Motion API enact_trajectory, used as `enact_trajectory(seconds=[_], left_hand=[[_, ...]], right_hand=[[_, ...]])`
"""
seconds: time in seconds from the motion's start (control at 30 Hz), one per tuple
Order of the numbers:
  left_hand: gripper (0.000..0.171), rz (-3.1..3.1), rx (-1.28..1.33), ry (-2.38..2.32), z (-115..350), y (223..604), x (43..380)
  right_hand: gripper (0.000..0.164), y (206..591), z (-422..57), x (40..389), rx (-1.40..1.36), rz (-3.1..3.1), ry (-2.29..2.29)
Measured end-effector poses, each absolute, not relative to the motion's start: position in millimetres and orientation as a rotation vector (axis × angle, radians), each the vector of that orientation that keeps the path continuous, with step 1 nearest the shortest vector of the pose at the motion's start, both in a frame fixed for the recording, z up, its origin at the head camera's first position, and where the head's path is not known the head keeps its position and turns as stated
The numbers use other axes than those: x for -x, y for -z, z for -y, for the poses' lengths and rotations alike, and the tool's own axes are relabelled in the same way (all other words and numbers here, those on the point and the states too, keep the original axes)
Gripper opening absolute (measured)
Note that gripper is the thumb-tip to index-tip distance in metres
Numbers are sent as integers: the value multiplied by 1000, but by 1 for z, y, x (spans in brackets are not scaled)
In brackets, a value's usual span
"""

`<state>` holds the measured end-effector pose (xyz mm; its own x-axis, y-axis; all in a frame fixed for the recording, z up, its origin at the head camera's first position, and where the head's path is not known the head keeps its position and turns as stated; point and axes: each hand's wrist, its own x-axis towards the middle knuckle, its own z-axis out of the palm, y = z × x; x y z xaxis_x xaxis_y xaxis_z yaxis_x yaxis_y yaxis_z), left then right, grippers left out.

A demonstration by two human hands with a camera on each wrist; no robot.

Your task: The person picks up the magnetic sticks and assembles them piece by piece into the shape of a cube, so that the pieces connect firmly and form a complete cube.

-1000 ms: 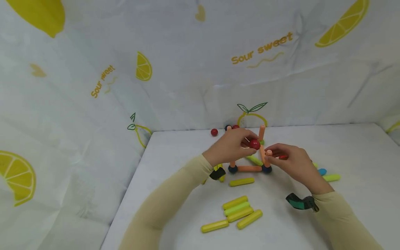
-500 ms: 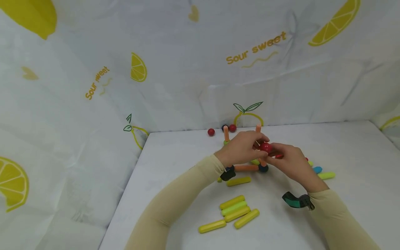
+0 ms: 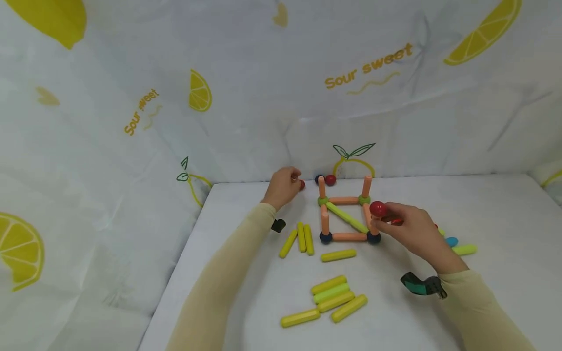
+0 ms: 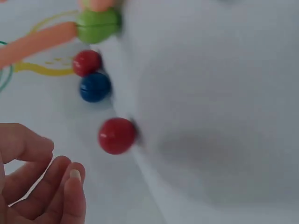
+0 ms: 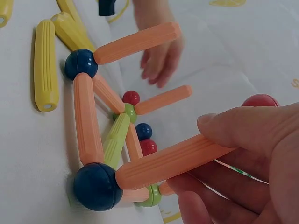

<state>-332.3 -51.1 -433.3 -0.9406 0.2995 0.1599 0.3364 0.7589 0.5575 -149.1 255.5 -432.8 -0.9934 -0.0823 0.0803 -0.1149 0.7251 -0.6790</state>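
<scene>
My right hand (image 3: 410, 229) pinches an upright orange magnetic rod (image 5: 170, 161) between thumb and fingers. This rod stands on a dark blue ball (image 5: 97, 186) at the near right corner of a square frame. A red ball (image 3: 378, 209) sits at its top end. Orange rods rise from the other corners too, and a light green rod (image 3: 347, 217) runs diagonally across the base. At the table's back edge, my left hand (image 3: 281, 189) reaches toward another red ball (image 4: 117, 136). Its fingers are loosely bent and apart from that ball in the left wrist view.
Behind the frame lie a blue ball (image 3: 319, 179) and a red ball (image 3: 331, 180). Several yellow rods (image 3: 301, 238) are left of the frame, and more (image 3: 349, 308) lie in front. Right of my right hand are a blue piece (image 3: 451, 241) and a light green rod (image 3: 464, 250).
The left hand brought a red ball to the top of the right-hand rod and let go. It then moved left and back toward another red ball. My right hand stayed at the rod.
</scene>
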Motion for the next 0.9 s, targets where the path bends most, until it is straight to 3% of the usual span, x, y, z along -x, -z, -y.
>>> enact_trajectory(seconds=[0.23, 0.47, 0.7, 0.9], left_hand=[[52, 3099, 636, 645, 59, 459, 355], [33, 3159, 686, 623, 61, 466, 351], [42, 3032, 640, 1003, 77, 439, 299], [43, 2794, 995, 1265, 70, 406, 244]], right_hand=[[45, 434, -253, 148, -159, 2873, -1170], [41, 432, -255, 149, -188, 2857, -1119], [41, 429, -257, 149, -195, 2865, -1091], [40, 432, -255, 150, -194, 2881, -1115]])
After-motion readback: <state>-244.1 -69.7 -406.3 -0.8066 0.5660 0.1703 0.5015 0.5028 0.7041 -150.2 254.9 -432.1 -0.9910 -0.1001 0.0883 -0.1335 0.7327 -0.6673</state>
